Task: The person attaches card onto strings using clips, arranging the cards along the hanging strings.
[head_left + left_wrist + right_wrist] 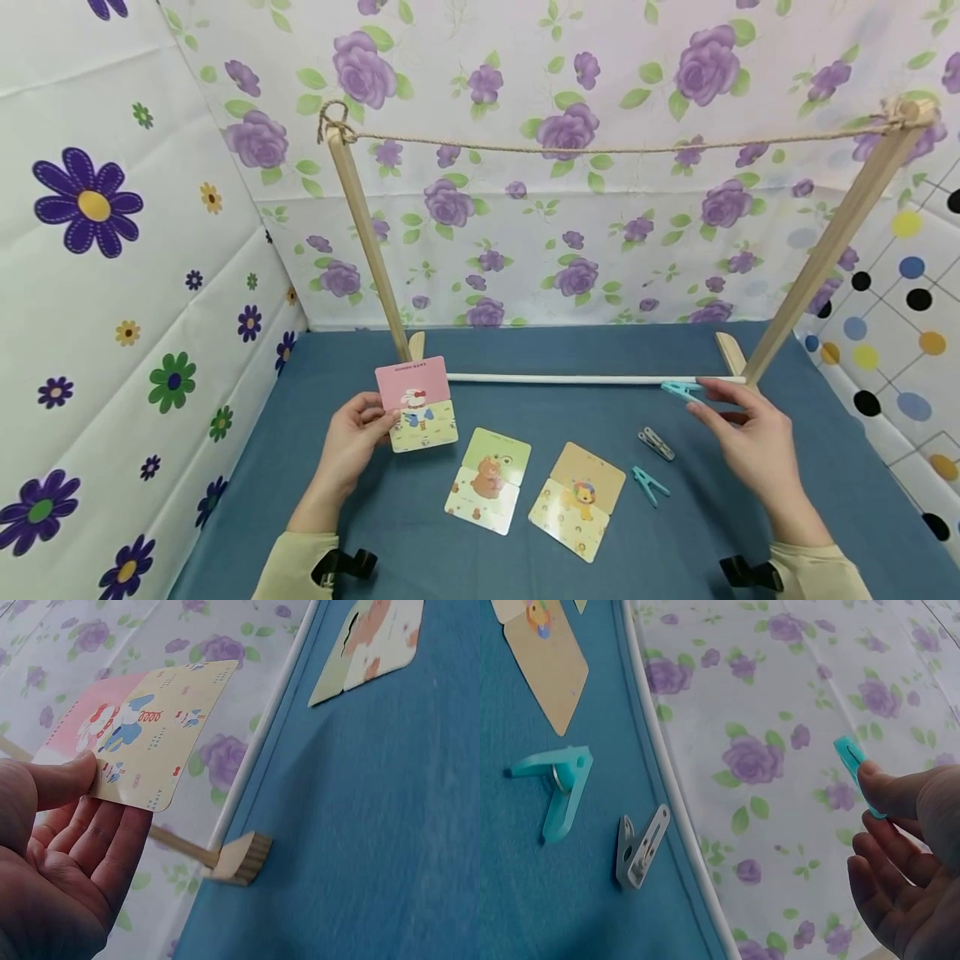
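Between thumb and fingers, my left hand (352, 442) pinches a pink-and-yellow card (417, 404) with a white cartoon animal, raised above the cloth near the left post. My right hand (753, 437) pinches a light-blue clothespin (681, 389) in the air, in front of the right post. Below it on the cloth lie a grey clothespin (656, 443) and a second light-blue clothespin (559, 784). Two more cards lie flat between the hands: a green-and-white bear card (488, 482) and a tan-and-yellow lion card (577, 502).
A twine line (600, 150) is strung between a left wooden post (367, 242) and a right wooden post (840, 250). A white rod (570, 379) joins their bases across the blue cloth (247, 500). Flowered fabric (510, 242) hangs behind.
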Demonstrator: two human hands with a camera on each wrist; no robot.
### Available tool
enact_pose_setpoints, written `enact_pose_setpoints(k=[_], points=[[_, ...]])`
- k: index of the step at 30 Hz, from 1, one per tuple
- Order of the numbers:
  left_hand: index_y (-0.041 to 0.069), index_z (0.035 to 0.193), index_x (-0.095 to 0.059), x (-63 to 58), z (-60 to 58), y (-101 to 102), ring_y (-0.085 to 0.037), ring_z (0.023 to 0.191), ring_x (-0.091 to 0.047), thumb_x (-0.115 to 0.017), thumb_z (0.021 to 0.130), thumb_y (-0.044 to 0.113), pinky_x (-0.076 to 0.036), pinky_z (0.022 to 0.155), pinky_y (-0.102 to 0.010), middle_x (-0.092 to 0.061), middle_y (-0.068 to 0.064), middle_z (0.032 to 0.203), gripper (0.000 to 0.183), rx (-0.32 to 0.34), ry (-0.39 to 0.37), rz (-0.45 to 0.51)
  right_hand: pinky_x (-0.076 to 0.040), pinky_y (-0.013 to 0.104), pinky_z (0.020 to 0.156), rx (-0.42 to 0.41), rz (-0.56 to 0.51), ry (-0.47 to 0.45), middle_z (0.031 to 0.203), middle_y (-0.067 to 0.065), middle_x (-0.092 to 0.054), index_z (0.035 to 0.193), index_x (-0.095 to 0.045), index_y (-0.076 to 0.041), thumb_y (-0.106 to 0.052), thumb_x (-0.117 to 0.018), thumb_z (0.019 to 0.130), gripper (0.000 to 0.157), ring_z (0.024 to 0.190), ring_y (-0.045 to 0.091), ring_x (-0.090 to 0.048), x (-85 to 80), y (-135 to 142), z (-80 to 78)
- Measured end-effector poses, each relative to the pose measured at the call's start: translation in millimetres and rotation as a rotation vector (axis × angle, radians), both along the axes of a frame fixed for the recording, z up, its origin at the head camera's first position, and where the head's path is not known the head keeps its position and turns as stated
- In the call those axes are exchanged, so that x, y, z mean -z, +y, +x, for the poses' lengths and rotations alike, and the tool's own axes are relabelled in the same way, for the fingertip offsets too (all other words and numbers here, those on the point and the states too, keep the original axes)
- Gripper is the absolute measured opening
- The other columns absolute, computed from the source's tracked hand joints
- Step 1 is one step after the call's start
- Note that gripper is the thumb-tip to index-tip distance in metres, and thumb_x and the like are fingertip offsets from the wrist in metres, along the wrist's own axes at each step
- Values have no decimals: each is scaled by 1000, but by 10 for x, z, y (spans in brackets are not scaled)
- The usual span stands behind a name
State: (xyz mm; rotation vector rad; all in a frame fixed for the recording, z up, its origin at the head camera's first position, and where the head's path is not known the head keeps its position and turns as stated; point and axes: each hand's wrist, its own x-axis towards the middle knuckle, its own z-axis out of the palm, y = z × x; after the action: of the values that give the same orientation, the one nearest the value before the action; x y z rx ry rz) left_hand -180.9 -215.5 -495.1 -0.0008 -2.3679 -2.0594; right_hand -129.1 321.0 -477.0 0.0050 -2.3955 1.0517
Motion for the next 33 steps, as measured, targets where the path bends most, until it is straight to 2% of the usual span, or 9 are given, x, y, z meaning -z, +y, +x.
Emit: enact_pose_setpoints(k=[14, 21, 23, 26, 28, 30, 33], points=[[-6, 122, -63, -104, -90, 272, -16, 83, -74, -71, 103, 1, -62, 73, -31, -76, -22, 104, 22, 29, 78, 59, -44, 3, 82, -66, 55, 85, 118, 11, -76, 131, -78, -12, -6, -83, 95, 37, 102, -10, -59, -297, -123, -84], [-5, 123, -64, -195, -140, 415, -15, 84, -75, -72, 103, 2, -63, 75, -33, -77, -20, 103, 23, 56, 92, 80, -45, 6, 81, -60, 78, 61, 117, 9, -76, 129, -78, -12, -9, -81, 98, 31, 99, -10, -59, -478, -185, -147], [-5, 123, -65, -232, -154, 456, -15, 84, -76, -72, 103, 3, -63, 75, -31, -78, -18, 103, 23, 60, 101, 76, -45, 6, 80, -61, 84, 63, 117, 10, -76, 127, -78, -12, -10, -81, 98, 29, 104, -2, -64, -539, -205, -176], [-4, 123, -65, -289, -177, 506, -14, 84, -75, -72, 103, 3, -62, 74, -30, -78, -17, 102, 23, 64, 118, 77, -45, 5, 75, -65, 103, 85, 117, 11, -76, 125, -79, -13, -10, -82, 97, 29, 100, 12, -70, -632, -236, -222], [-4, 124, -65, -318, -196, 534, -14, 83, -75, -72, 103, 3, -62, 74, -30, -78, -17, 102, 23, 68, 128, 82, -45, 6, 75, -73, 112, 107, 117, 11, -75, 124, -79, -12, -8, -83, 96, 29, 99, 14, -71, -690, -253, -261], [-3, 124, -66, -345, -212, 557, -14, 82, -75, -72, 103, 3, -62, 73, -30, -77, -17, 101, 23, 68, 133, 88, -45, 6, 76, -81, 117, 130, 116, 10, -75, 123, -79, -11, -7, -84, 95, 29, 94, 5, -67, -747, -277, -300], [-2, 125, -66, -381, -234, 589, -16, 83, -75, -72, 102, 2, -62, 73, -32, -77, -19, 102, 24, 70, 140, 94, -44, 6, 80, -101, 117, 173, 113, 10, -75, 120, -80, -8, -4, -85, 93, 28, 96, -7, -59, -825, -316, -357]])
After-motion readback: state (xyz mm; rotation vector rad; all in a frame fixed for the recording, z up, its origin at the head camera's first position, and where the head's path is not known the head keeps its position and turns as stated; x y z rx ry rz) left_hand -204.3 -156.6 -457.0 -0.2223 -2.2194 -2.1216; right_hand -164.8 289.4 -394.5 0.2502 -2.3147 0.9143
